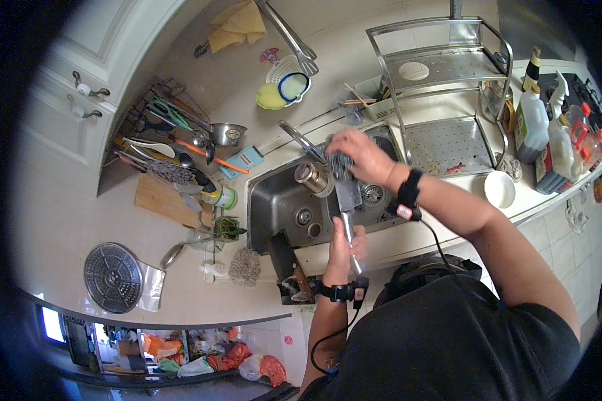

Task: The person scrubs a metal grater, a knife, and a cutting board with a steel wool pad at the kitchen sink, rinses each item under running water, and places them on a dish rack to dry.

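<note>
My left hand (344, 246) grips the shiny metal handle of a flat-bladed kitchen utensil (348, 195), likely a cleaver or turner, over the double-bowl steel sink (276, 205). My right hand (363, 156) is closed around a grey scouring pad (339, 163) and presses it to the upper part of the blade, below the faucet (301, 140); the hand is blurred. Left of the blade, a metal cup (312, 179) rests near the divider between the bowls. Another cleaver (286, 260), dark-bladed with a wooden handle, lies across the sink's front edge at the left.
A steel rack (439, 90) stands behind right, with a white bowl (499, 189) and bottles (532, 123) beyond. Left of the sink are a cutting board (153, 199), a plant in a glass (227, 229), a fibre scrubber (245, 267) and a perforated steamer plate (113, 277).
</note>
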A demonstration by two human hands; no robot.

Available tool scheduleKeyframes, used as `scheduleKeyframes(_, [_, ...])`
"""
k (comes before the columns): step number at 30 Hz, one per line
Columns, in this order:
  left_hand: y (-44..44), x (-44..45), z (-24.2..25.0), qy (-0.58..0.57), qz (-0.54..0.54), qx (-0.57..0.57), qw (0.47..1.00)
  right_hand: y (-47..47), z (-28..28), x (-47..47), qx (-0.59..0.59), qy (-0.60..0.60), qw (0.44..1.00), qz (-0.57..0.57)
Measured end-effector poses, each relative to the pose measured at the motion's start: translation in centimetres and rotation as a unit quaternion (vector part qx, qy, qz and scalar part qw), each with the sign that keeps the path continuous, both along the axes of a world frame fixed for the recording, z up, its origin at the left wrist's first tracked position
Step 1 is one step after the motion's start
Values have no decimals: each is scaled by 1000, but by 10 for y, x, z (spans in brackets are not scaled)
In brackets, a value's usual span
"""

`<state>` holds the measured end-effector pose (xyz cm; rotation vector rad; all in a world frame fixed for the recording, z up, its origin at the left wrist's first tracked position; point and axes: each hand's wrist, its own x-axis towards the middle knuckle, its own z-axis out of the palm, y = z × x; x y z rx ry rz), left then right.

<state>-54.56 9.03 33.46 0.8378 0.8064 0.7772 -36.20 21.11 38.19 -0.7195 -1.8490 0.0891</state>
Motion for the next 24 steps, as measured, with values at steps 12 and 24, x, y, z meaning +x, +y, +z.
scheduleKeyframes(12, [-5, 0, -13, -18, 84, -73, 994, -30, -20, 1, -54, -40, 998, 18])
scheduleKeyframes(24, [-42, -139, -63, 253, 383, 156, 874, -66, -119, 62, -164, -257, 950, 63])
